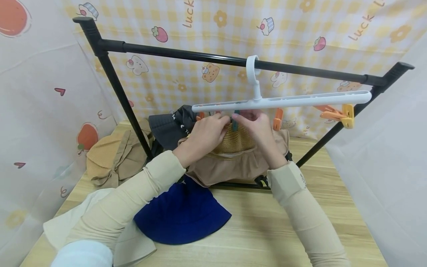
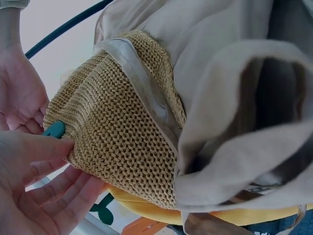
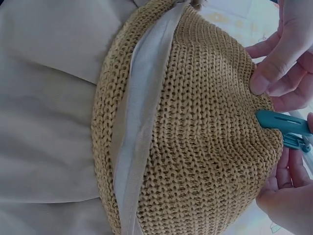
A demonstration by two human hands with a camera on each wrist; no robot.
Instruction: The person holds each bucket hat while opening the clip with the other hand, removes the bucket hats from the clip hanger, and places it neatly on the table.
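A woven straw sun hat [image 1: 238,139] with a wide beige fabric brim hangs below a white hanger [image 1: 310,99]. A teal clothes peg [image 3: 279,121] bites the top edge of its woven crown. My left hand [image 1: 207,135] pinches the crown beside the peg, thumb on the near face and fingers behind. My right hand [image 1: 260,129] is at the peg's other side, its thumb on the peg's upper end; its fingers are partly hidden behind. In the left wrist view, the peg's dark green end [image 2: 55,129] shows close to my left thumb.
The hanger hooks over a black rack bar [image 1: 186,55]. Orange [image 1: 278,119] and yellow pegs [image 1: 348,116] hang from it. A dark bucket hat [image 1: 166,128] is behind my left hand. On the wooden table lie a blue hat [image 1: 186,215], a cream hat [image 1: 130,246] and a tan hat [image 1: 103,155].
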